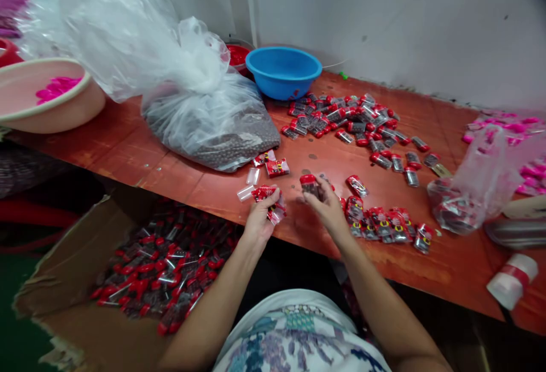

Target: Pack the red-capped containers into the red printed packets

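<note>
In the head view, the left hand (258, 216) grasps crinkled red-printed clear plastic sleeves (278, 213); to its right, the right hand (327, 204) pinches a small dark red-capped container (310, 185) over the red-brown table (426, 267). Right of that hand, several red-and-black printed packs (396, 225) look finished; many bare red-capped containers (362, 116) beyond it, and more in the brown cardboard box (63, 247) left of the left hand, appear left to do.
</note>
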### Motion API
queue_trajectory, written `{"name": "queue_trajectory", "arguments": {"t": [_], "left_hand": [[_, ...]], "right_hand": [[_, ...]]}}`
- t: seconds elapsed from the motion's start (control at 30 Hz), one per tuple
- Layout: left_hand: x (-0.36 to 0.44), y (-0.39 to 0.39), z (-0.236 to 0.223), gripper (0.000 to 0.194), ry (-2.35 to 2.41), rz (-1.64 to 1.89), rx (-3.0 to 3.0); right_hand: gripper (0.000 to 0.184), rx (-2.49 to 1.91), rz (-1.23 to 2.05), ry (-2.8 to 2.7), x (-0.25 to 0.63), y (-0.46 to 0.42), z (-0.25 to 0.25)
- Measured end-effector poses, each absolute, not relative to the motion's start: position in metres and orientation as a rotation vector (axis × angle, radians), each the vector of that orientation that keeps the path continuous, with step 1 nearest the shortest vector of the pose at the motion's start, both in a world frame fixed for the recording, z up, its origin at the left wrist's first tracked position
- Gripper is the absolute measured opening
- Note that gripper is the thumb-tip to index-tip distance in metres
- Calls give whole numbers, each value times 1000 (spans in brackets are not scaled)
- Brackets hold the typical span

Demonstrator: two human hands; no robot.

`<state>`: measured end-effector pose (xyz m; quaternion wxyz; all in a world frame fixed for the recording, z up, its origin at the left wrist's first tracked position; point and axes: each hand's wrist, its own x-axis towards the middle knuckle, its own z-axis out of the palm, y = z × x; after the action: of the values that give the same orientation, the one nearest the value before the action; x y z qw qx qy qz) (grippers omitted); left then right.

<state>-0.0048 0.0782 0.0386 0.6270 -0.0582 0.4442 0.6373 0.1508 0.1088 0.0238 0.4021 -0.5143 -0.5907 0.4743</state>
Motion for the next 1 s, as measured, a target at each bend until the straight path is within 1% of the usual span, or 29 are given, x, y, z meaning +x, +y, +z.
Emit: {"name": "queue_trajectory", "arguments": {"t": [0.03, 0.1, 0.23, 0.43, 0.53, 0.7, 0.87, 1.0], "left_hand": [[0, 76, 39, 16, 1010, 1446, -151], [10, 73, 41, 16, 1000, 1403, -171], [33, 67, 42, 13, 1010, 1301, -147], [53, 57, 51, 14, 967, 1174, -87], [55, 54, 56, 18, 999, 1192, -56], [56, 52, 58, 13, 1137, 1234, -22], [57, 51, 58, 12, 1125, 1218, -54], [60, 49, 58, 11, 1095, 1182, -72]], "right_hand": [[55, -1240, 1283, -1406, 155, 91, 25], [51, -1190, 1347, -1328, 161, 62, 30], [49, -1176, 1258, -1386, 171, 33, 37], [49, -1304, 1065, -1442, 185, 29, 33], [49, -1328, 1095, -1389, 190, 26, 29], [51, -1303, 1201, -1247, 194, 18, 27], [47, -1270, 1154, -1282, 195, 14, 31], [48, -1255, 1124, -1327, 196, 16, 32]]}}
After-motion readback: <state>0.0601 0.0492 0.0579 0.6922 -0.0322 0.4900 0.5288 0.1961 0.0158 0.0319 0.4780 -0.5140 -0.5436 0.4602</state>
